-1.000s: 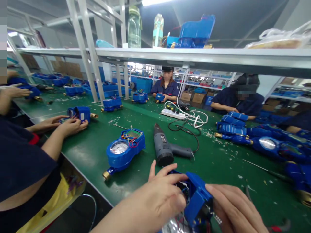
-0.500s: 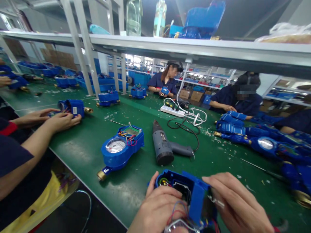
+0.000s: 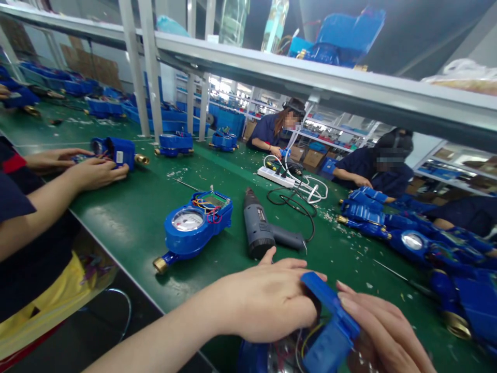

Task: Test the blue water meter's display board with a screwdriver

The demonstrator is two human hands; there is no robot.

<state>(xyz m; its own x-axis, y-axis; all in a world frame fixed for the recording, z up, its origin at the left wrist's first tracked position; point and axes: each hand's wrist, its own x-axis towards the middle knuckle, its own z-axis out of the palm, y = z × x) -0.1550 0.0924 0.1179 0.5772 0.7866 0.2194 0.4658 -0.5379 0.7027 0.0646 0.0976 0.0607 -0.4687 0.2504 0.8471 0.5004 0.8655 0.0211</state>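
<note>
Blue plastic meter housing (image 3: pixel 330 331) held between left hand (image 3: pixel 267 300) and right hand (image 3: pixel 382 331)

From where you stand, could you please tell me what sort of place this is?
This looks like a water-meter assembly workshop. A blue meter with dial, brass connector and coloured wires lies on a green-matted workbench, a heat gun lies nearby, and the left hand and right hand hold another blue housing.

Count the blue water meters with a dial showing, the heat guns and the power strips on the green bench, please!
Blue water meters with a dial showing: 2, the middle one and the right one
Heat guns: 1
Power strips: 1
Total: 4
</note>
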